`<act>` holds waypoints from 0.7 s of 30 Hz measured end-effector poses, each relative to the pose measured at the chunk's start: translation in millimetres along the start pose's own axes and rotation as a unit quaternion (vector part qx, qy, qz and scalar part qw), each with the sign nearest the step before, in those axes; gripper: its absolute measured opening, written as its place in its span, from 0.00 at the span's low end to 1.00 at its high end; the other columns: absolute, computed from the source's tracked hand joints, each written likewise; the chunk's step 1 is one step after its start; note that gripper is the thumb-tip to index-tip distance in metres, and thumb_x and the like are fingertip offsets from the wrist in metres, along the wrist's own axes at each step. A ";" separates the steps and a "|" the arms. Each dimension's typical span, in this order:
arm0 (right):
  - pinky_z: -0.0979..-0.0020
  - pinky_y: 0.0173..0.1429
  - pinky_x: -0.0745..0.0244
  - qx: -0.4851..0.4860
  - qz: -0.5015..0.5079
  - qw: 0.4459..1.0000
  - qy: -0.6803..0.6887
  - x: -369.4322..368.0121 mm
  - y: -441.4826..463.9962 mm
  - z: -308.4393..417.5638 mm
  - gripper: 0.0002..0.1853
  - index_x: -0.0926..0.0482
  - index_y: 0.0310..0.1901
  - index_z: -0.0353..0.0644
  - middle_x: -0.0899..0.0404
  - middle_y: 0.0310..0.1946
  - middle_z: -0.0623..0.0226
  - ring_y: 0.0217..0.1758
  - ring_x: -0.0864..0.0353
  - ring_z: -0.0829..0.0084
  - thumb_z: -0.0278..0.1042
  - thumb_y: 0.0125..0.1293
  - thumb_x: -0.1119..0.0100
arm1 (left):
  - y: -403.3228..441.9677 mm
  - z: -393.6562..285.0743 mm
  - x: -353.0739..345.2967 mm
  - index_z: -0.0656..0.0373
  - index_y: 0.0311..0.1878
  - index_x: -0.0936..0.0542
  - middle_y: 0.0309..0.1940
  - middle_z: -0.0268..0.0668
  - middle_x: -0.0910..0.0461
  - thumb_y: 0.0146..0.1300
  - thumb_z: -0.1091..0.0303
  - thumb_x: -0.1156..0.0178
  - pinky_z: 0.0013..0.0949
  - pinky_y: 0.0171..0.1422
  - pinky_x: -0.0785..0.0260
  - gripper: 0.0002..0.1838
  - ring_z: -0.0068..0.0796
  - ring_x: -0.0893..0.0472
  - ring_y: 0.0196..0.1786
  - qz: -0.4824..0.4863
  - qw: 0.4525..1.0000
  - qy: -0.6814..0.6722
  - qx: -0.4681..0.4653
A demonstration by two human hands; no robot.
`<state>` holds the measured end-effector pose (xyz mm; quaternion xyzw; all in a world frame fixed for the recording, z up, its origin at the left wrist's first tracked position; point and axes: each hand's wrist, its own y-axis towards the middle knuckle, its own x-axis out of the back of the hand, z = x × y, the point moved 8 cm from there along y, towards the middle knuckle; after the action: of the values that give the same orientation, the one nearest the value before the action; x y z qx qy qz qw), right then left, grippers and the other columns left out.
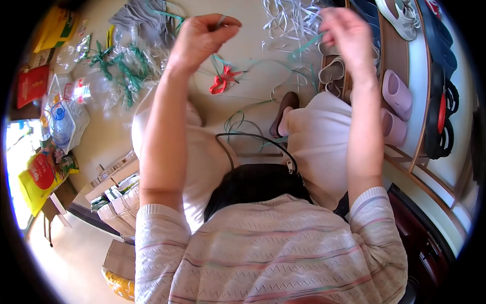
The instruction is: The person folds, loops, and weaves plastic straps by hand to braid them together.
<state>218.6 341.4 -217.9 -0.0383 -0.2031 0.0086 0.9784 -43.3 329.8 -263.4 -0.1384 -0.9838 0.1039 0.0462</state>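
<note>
At the upper left, my left hand (202,40) is closed, thumb and index finger drawn together. A small pale band shows by its fingers; whether it is a strand or a ring I cannot tell. My right hand (349,38) is raised at the upper right, smeared a little by motion, its fingers closed on a green plastic strap (304,48) that trails down and left. Between the hands, a red ribbon-like piece (220,83) lies on the floor. A tangle of white and lilac strips (291,23) spreads beside my right hand.
Green knotted strands (129,68) and clear plastic lie on the left, near a white basket (78,114) with bottles. Loose green strap (240,124) curls between my legs. A black bag (258,185) rests on my lap. Shoe shelves hold pink slippers (397,93) at right; cardboard boxes (119,215) stand lower left.
</note>
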 end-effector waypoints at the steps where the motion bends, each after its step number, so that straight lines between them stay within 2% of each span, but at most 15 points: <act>1: 0.83 0.27 0.31 -0.003 -0.067 0.995 0.071 32.5 11.4 -14.1 0.09 0.21 0.41 0.40 0.22 0.26 0.73 0.23 0.27 0.84 0.35 0.63 0.43 | 1.0 2.7 8.1 0.64 0.41 0.19 0.16 0.24 0.32 0.57 0.69 0.39 0.19 0.25 0.47 0.11 0.12 0.37 0.21 -0.003 1.000 -0.026 -0.004; 3: 0.82 0.29 0.29 0.019 -0.167 0.982 0.086 80.8 17.2 -28.7 0.11 0.22 0.43 0.38 0.21 0.29 0.70 0.25 0.25 0.83 0.35 0.63 0.42 | -5.8 -2.7 21.7 0.66 0.40 0.20 0.17 0.24 0.34 0.59 0.70 0.41 0.18 0.25 0.47 0.10 0.13 0.38 0.21 -0.036 0.997 -0.067 -0.005; 5: 0.81 0.30 0.27 -0.022 -0.189 0.977 0.095 100.8 19.6 -49.5 0.12 0.22 0.44 0.37 0.20 0.32 0.68 0.27 0.23 0.81 0.35 0.62 0.42 | -8.2 1.9 30.7 0.67 0.42 0.21 0.18 0.25 0.35 0.61 0.69 0.42 0.18 0.25 0.48 0.11 0.13 0.40 0.20 -0.022 0.988 -0.150 0.013; 9: 0.84 0.30 0.30 -0.030 -0.129 0.991 0.031 90.8 21.2 -57.3 0.12 0.22 0.46 0.39 0.19 0.35 0.68 0.30 0.21 0.81 0.35 0.64 0.44 | -7.0 3.8 40.2 0.68 0.48 0.26 0.20 0.27 0.35 0.65 0.66 0.46 0.20 0.24 0.50 0.15 0.14 0.42 0.18 0.015 0.954 -0.299 -0.018; 13: 0.85 0.29 0.32 -0.046 -0.132 0.990 -0.032 87.5 20.3 -51.8 0.15 0.25 0.52 0.40 0.20 0.40 0.68 0.35 0.20 0.80 0.33 0.65 0.46 | -2.8 -2.2 43.3 0.68 0.48 0.27 0.20 0.28 0.35 0.66 0.66 0.48 0.21 0.24 0.50 0.14 0.15 0.42 0.18 0.009 0.930 -0.364 -0.048; 15: 0.85 0.25 0.33 0.010 -0.169 0.979 -0.117 71.4 13.1 -30.6 0.18 0.28 0.55 0.43 0.22 0.44 0.69 0.36 0.19 0.81 0.32 0.63 0.44 | 0.5 5.6 44.8 0.67 0.46 0.26 0.20 0.28 0.35 0.65 0.66 0.47 0.21 0.24 0.50 0.13 0.15 0.42 0.18 -0.019 0.944 -0.328 -0.030; 16: 0.85 0.26 0.33 0.050 -0.161 0.979 -0.111 55.8 5.1 -10.6 0.18 0.28 0.55 0.43 0.22 0.43 0.71 0.35 0.20 0.82 0.32 0.63 0.44 | 0.8 7.8 39.2 0.67 0.46 0.26 0.19 0.28 0.35 0.65 0.67 0.46 0.22 0.23 0.50 0.13 0.15 0.42 0.18 -0.040 0.942 -0.332 -0.010; 18: 0.85 0.27 0.33 0.129 -0.122 0.982 -0.055 19.2 -6.6 14.7 0.14 0.25 0.51 0.43 0.21 0.41 0.75 0.33 0.22 0.84 0.33 0.63 0.44 | 2.8 9.7 25.1 0.66 0.47 0.27 0.21 0.29 0.34 0.66 0.66 0.48 0.21 0.23 0.50 0.13 0.16 0.42 0.18 -0.015 0.929 -0.370 0.004; 19: 0.81 0.35 0.28 0.135 -0.059 0.989 0.007 -9.7 -13.6 23.1 0.10 0.22 0.43 0.42 0.20 0.34 0.72 0.29 0.24 0.84 0.35 0.61 0.41 | 4.7 10.4 19.3 0.65 0.48 0.28 0.21 0.29 0.34 0.66 0.66 0.49 0.21 0.24 0.50 0.13 0.16 0.42 0.18 0.008 0.915 -0.402 0.005; 20: 0.78 0.39 0.27 0.133 0.018 0.991 -0.016 -43.0 -21.7 20.7 0.13 0.22 0.45 0.41 0.20 0.35 0.71 0.33 0.23 0.82 0.35 0.60 0.40 | 4.9 11.3 15.4 0.65 0.48 0.29 0.21 0.29 0.34 0.67 0.66 0.50 0.21 0.23 0.50 0.13 0.16 0.42 0.18 0.014 0.900 -0.435 0.010; 21: 0.74 0.45 0.26 0.131 0.081 0.988 -0.032 -75.0 -33.8 24.1 0.16 0.24 0.47 0.40 0.19 0.38 0.67 0.40 0.21 0.76 0.36 0.58 0.38 | 5.6 11.0 11.3 0.64 0.49 0.29 0.22 0.29 0.35 0.67 0.66 0.51 0.21 0.23 0.50 0.12 0.16 0.43 0.18 0.023 0.884 -0.466 0.014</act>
<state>140.2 307.0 -223.0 0.0742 -0.2275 0.1155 0.9640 -53.9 336.1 -274.7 -0.0961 -0.8869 0.1717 -0.4180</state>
